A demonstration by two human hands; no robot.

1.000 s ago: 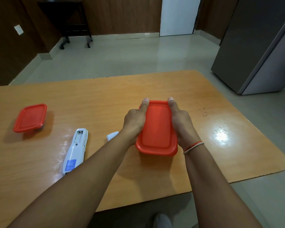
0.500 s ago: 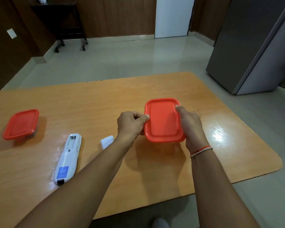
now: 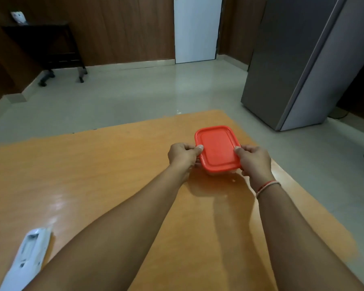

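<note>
A rectangular box with a red lid (image 3: 218, 149) sits near the far right part of the wooden table (image 3: 93, 175). My left hand (image 3: 184, 155) grips its left edge, thumb on the lid's rim and fingers curled underneath. On the other side my right hand (image 3: 253, 161) holds the right edge the same way, thumb on top. A red and white thread band circles my right wrist. The clear base under the lid is mostly hidden by the lid and my hands.
A white remote (image 3: 26, 259) with its battery bay open lies at the table's near left. Beyond the table are a grey fridge (image 3: 303, 66) at right, a white door (image 3: 197, 28), and a dark wheeled stand (image 3: 46, 45) at far left.
Both hands carried the red-lidded box away from me toward the table's far right. The view tilted up and right, so the second red box and the small white piece left the frame.
</note>
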